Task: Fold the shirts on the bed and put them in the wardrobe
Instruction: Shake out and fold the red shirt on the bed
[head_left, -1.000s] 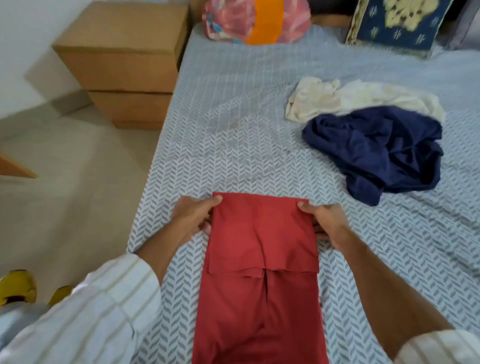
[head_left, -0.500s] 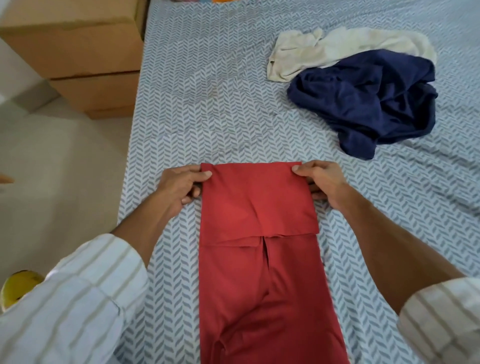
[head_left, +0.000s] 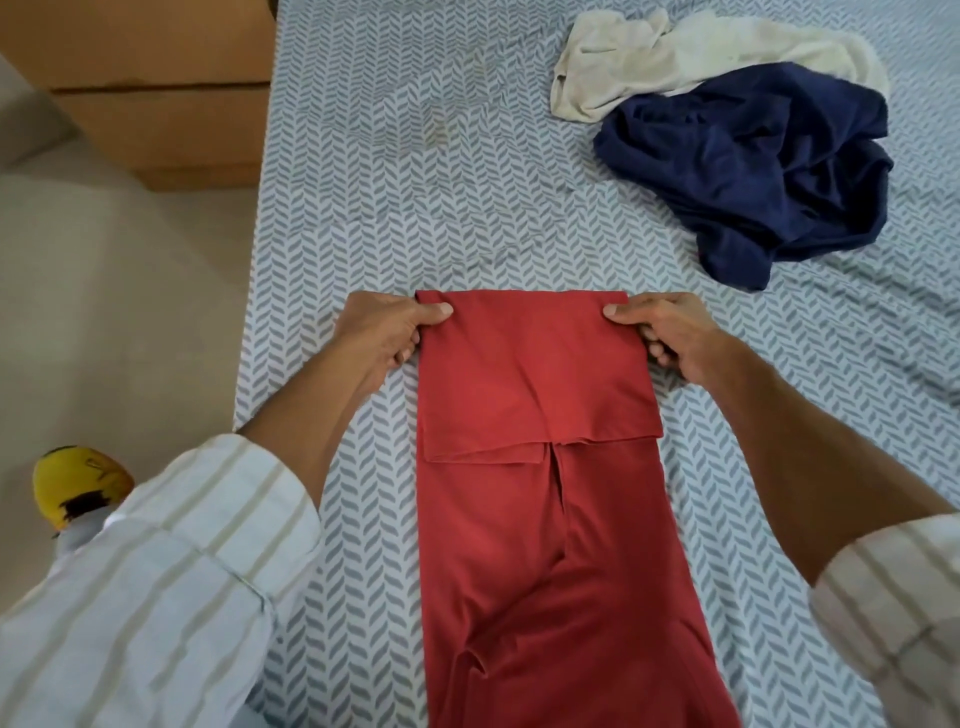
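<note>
A red shirt (head_left: 540, 493) lies as a long narrow strip on the bed (head_left: 395, 208), its far end doubled back over itself. My left hand (head_left: 387, 332) pinches the fold's far left corner, thumb on top. At the far right corner my right hand (head_left: 665, 332) holds it the same way. Farther back on the right, a crumpled navy shirt (head_left: 753, 166) lies partly over a crumpled cream shirt (head_left: 675, 57).
The bed's left edge runs down the frame, with pale floor (head_left: 114, 291) beside it. A wooden bedside drawer unit (head_left: 156, 93) stands at the upper left. A yellow slipper (head_left: 78, 483) shows on the floor by my left sleeve.
The view has tilted down and nearer, so the pillows have left the frame. Both hands keep their grip on the fold's far corners, which now sit lower in the frame.
</note>
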